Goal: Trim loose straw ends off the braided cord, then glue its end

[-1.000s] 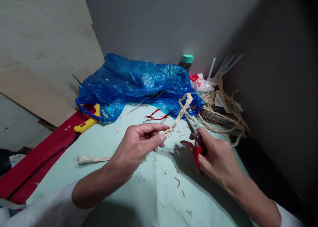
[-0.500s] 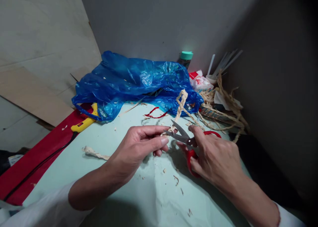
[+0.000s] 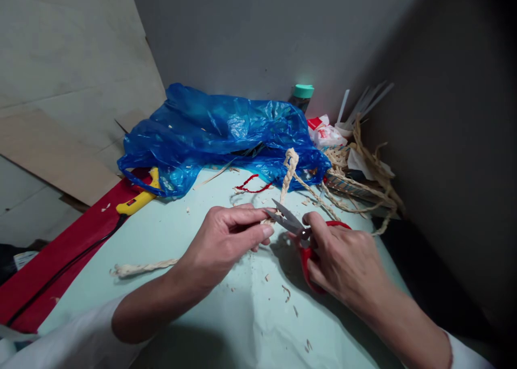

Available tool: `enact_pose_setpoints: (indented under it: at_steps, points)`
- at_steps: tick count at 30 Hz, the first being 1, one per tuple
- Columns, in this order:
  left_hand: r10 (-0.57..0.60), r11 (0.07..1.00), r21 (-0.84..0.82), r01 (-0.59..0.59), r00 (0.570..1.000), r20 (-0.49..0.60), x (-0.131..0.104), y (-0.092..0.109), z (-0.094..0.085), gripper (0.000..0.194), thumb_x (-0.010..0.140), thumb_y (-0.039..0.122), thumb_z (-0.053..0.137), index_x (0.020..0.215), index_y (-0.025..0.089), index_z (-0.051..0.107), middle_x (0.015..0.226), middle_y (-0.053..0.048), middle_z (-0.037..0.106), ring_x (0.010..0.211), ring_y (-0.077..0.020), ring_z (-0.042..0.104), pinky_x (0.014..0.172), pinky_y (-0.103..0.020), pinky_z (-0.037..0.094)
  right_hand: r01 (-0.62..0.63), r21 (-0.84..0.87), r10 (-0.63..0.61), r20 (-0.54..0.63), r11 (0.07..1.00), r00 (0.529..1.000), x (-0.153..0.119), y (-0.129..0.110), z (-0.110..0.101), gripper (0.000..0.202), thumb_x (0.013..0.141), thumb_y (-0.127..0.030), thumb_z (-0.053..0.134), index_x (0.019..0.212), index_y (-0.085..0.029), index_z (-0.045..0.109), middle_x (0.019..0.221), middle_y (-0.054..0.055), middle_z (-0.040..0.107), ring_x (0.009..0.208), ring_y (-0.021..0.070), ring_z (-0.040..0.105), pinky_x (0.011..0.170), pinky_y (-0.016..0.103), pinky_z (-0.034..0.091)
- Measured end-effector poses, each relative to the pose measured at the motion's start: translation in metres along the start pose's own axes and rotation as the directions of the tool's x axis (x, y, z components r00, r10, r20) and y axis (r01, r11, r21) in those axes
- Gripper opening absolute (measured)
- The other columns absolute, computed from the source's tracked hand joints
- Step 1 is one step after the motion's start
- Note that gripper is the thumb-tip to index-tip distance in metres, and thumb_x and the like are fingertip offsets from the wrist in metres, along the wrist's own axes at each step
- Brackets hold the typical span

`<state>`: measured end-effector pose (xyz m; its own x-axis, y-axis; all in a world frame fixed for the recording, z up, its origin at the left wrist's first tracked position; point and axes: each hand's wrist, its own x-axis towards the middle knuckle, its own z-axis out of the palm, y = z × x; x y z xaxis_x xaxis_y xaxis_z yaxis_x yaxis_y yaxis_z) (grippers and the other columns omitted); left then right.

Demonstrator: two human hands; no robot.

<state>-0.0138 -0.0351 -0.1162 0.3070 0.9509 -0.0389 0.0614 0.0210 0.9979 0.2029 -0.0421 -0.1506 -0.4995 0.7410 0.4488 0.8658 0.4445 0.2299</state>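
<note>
My left hand point(image 3: 230, 239) pinches a pale braided cord point(image 3: 290, 172) between thumb and fingers. One part of the cord rises beyond the fingertips and loops over at its top; a frayed end point(image 3: 137, 269) lies on the pale green surface, left of my wrist. Red-handled scissors point(image 3: 305, 239) are in my right hand point(image 3: 347, 256), the fingers wrapped round their handles. The blades stand partly apart at my left fingertips, near the cord. Whether they touch it I cannot tell.
A blue plastic bag point(image 3: 218, 121) lies at the back, beside a green-lidded jar point(image 3: 302, 94). On the left is a yellow-handled tool point(image 3: 137, 201) with a black cable. Braided cords and a basket point(image 3: 347, 186) lie at the right. Small scraps dot the green surface point(image 3: 283, 320).
The frayed end has slid left along the surface. The upright part of the cord has shifted slightly left and down. My right hand and the scissors have moved a little left.
</note>
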Motion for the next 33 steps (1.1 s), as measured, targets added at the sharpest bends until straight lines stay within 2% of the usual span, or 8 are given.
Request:
enact_pose_setpoints:
  at_steps: [3, 6, 9, 12, 15, 20, 26, 33]
  points:
    - [-0.012, 1.000, 0.006, 0.012, 1.000, -0.005, 0.002, -0.003, -0.001, 0.016, 0.085, 0.023, 0.067, 0.074, 0.017, 0.078, 0.068, 0.000, 0.054, 0.068, -0.0115, 0.045, 0.062, -0.026, 0.034, 0.027, -0.038, -0.028, -0.024, 0.999, 0.999, 0.000, 0.000, 0.002, 0.012, 0.080, -0.017, 0.042, 0.076, -0.018, 0.053, 0.043, -0.001, 0.053, 0.033, 0.0188, 0.053, 0.042, 0.027, 0.017]
    - [-0.004, 1.000, -0.009, 0.003, 0.999, -0.044, 0.003, -0.005, 0.000, 0.013, 0.082, 0.023, 0.070, 0.086, 0.019, 0.082, 0.067, 0.000, 0.059, 0.067, -0.0119, 0.049, 0.064, -0.026, 0.039, 0.022, 0.022, -0.021, -0.020, 1.000, 1.000, 0.000, 0.000, 0.004, 0.013, 0.078, -0.014, 0.041, 0.078, -0.018, 0.053, 0.044, -0.001, 0.054, 0.033, 0.0187, 0.054, 0.041, 0.027, 0.021]
    - [0.014, 1.000, 0.013, -0.013, 0.996, -0.089, 0.003, -0.003, 0.002, 0.023, 0.078, 0.022, 0.072, 0.099, 0.020, 0.082, 0.071, -0.003, 0.066, 0.067, -0.0138, 0.055, 0.066, -0.027, 0.045, -0.066, 0.181, 0.062, 0.027, 0.981, 0.998, 0.001, 0.002, 0.002, 0.008, 0.086, -0.019, 0.043, 0.081, -0.020, 0.049, 0.046, -0.002, 0.055, 0.034, 0.0169, 0.053, 0.040, 0.025, 0.026]
    - [0.077, 0.992, 0.106, -0.063, 0.988, -0.135, 0.003, 0.000, 0.003, 0.023, 0.078, 0.020, 0.071, 0.098, 0.018, 0.082, 0.079, -0.005, 0.072, 0.071, -0.0155, 0.061, 0.070, -0.029, 0.049, -0.168, 0.358, 0.145, 0.092, 0.918, 0.985, 0.003, 0.004, -0.002, 0.008, 0.092, -0.027, 0.045, 0.086, -0.022, 0.046, 0.049, -0.005, 0.053, 0.036, 0.0139, 0.049, 0.042, 0.023, 0.031]
    - [0.180, 0.966, 0.221, -0.138, 0.966, -0.186, 0.004, 0.001, 0.002, 0.022, 0.079, 0.016, 0.070, 0.097, 0.016, 0.082, 0.089, -0.006, 0.076, 0.084, -0.0170, 0.066, 0.081, -0.028, 0.050, -0.192, 0.449, 0.157, 0.114, 0.873, 0.981, 0.005, 0.006, -0.006, 0.014, 0.094, -0.036, 0.049, 0.095, -0.022, 0.046, 0.051, -0.009, 0.052, 0.037, 0.0120, 0.046, 0.044, 0.021, 0.034]
    - [0.272, 0.922, 0.339, -0.188, 0.937, -0.219, 0.004, 0.000, -0.002, 0.022, 0.081, 0.015, 0.067, 0.098, 0.015, 0.081, 0.090, -0.006, 0.077, 0.079, -0.0148, 0.065, 0.075, -0.026, 0.051, -0.089, 0.334, 0.073, 0.061, 0.938, 0.995, 0.004, 0.013, -0.007, 0.027, 0.092, -0.048, 0.053, 0.092, -0.022, 0.046, 0.051, -0.007, 0.052, 0.039, 0.0144, 0.050, 0.044, 0.025, 0.029]
    - [0.327, 0.911, 0.325, -0.252, 0.923, -0.202, 0.002, 0.001, -0.002, 0.023, 0.079, 0.009, 0.066, 0.095, 0.014, 0.082, 0.070, -0.001, 0.067, 0.062, -0.0087, 0.056, 0.059, -0.020, 0.047, 0.012, 0.211, -0.025, 0.058, 0.977, 0.998, 0.001, 0.015, -0.003, 0.024, 0.093, -0.042, 0.047, 0.098, -0.019, 0.054, 0.050, -0.003, 0.054, 0.039, 0.0174, 0.052, 0.044, 0.028, 0.023]
    - [0.307, 0.926, 0.288, -0.243, 0.930, -0.204, 0.000, 0.006, -0.004, 0.022, 0.077, 0.008, 0.068, 0.092, 0.014, 0.082, 0.065, 0.001, 0.063, 0.059, -0.0076, 0.052, 0.058, -0.020, 0.045, 0.060, 0.096, -0.062, 0.018, 0.994, 0.998, -0.001, 0.014, 0.001, 0.019, 0.089, -0.035, 0.049, 0.096, -0.019, 0.055, 0.049, -0.003, 0.054, 0.039, 0.0175, 0.051, 0.045, 0.028, 0.019]
